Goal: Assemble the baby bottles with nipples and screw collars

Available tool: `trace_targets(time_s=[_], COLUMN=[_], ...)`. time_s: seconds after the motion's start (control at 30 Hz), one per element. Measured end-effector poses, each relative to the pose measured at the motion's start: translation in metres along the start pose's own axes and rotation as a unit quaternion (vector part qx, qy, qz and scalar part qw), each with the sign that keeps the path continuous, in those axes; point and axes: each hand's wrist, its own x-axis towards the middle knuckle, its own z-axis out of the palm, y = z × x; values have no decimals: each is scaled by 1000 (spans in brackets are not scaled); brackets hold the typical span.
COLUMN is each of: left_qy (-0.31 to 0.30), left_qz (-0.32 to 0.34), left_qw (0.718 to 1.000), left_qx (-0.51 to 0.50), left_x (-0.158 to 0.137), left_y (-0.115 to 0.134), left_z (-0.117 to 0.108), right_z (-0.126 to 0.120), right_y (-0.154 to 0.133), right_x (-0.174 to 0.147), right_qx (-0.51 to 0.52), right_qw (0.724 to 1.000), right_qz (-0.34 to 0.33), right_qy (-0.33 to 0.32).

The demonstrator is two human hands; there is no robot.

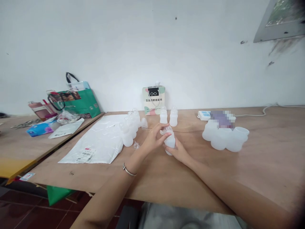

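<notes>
My right hand [179,152] grips a small translucent white bottle [170,142] upright over the wooden table [166,178]. My left hand [154,138], with a silver bangle on its wrist, pinches the bottle's clear nipple top [167,129]. A loose clear nipple [136,145] lies on the table just left of my left hand. Several finished bottles [130,130] stand in a group at the left, and two more bottles [168,116] stand behind my hands.
A white plastic mailing bag [95,143] lies flat at the left. Several empty translucent bottle bodies [225,138] cluster at the right, with a white box [204,115] behind. A small paper bag [153,100] stands against the wall. A green tote [79,101] and clutter sit on the neighbouring table.
</notes>
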Motion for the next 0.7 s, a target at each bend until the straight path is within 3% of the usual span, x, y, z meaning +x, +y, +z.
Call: trace_targets(time_s=[0.3,0.47,0.7], left_qy=[3,77,49], left_qz=[-30,-36,-5], left_qw=[1000,996,998], left_qx=[-1,-21,30], left_x=[-8,-16,-18], left_y=[-4,-5,-9], left_z=[6,5,1], right_z=[-10,-30,-69], right_y=[-8,7,50], right_x=[-12,13,86], right_qx=[-88,-126,-159], right_qw=[996,963,922], right_qz=[32,47,70], right_qy=[9,233,345])
